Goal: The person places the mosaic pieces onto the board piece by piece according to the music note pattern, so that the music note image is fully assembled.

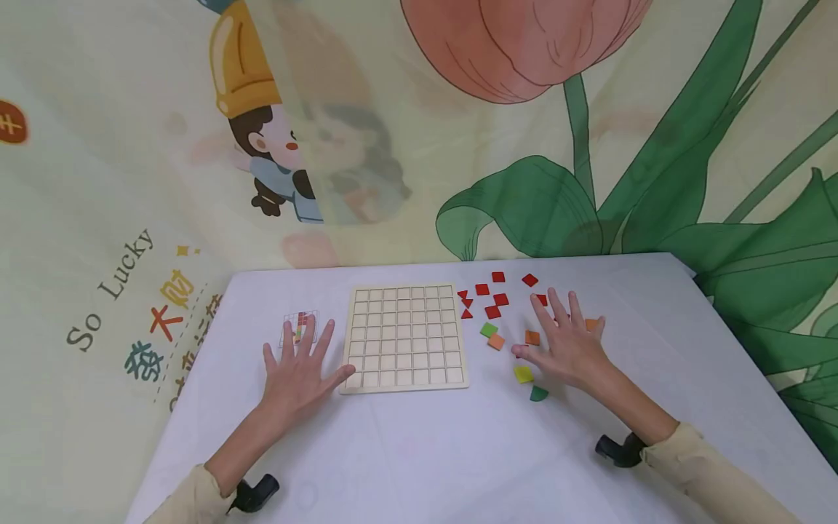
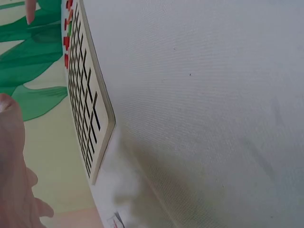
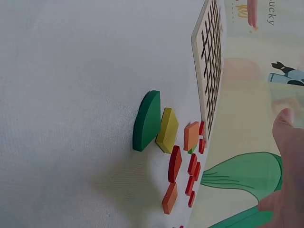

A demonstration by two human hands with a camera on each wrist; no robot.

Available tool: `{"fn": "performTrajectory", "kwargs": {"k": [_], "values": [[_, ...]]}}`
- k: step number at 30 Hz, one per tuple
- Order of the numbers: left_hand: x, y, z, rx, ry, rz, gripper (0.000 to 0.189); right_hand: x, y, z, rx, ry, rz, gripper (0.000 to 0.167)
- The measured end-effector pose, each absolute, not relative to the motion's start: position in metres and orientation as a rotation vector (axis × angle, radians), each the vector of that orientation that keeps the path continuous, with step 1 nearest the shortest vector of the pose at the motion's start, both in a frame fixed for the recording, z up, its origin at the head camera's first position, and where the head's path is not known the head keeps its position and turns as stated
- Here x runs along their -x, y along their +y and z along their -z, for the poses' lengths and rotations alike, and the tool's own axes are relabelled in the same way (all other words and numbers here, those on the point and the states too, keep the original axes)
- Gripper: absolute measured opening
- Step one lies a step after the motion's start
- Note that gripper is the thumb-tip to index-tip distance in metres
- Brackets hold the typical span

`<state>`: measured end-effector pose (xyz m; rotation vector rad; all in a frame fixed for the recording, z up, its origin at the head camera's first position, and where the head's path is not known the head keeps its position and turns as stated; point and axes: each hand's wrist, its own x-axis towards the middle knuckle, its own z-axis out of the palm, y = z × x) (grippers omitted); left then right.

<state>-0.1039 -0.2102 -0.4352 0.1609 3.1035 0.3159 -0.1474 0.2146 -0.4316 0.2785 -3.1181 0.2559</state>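
Observation:
In the head view my left hand [image 1: 297,375] is spread over the table, fingers straight, its thumb tip overlapping the near left corner of a wooden grid board [image 1: 406,387]. Its fingertips overlap a small printed card [image 1: 306,317] with a coloured pattern. On the other side, my right hand [image 1: 568,348] spreads its fingers above scattered flat pieces and holds nothing. Close by it lie a yellow piece [image 1: 523,374], a dark green quarter-round piece [image 1: 539,394] and an orange square [image 1: 532,338]. In the right wrist view, the green piece [image 3: 148,121] lies beside the yellow piece [image 3: 167,130].
Several red squares [image 1: 482,290] and small red triangles [image 1: 467,314] lie right of the board, near a light green piece [image 1: 489,330]. A white cloth covers the table [image 1: 406,458]. Behind its far edge hangs a printed backdrop [image 1: 386,240]. Black wrist mounts [image 1: 255,495] sit under both forearms.

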Motion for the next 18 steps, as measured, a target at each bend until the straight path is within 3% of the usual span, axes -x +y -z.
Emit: {"fn": "performTrajectory", "kwargs": {"k": [12,18], "values": [[0.113,-0.209,0.435,-0.250,3.100,-0.408,0.088,0.153,0.209,0.431,-0.321,-3.092,-0.401,0.098],[0.123,-0.212,0.436,-0.201,2.982,-0.815,0.081,0.159,0.208,0.432,-0.400,-3.073,-0.608,0.093]]}}
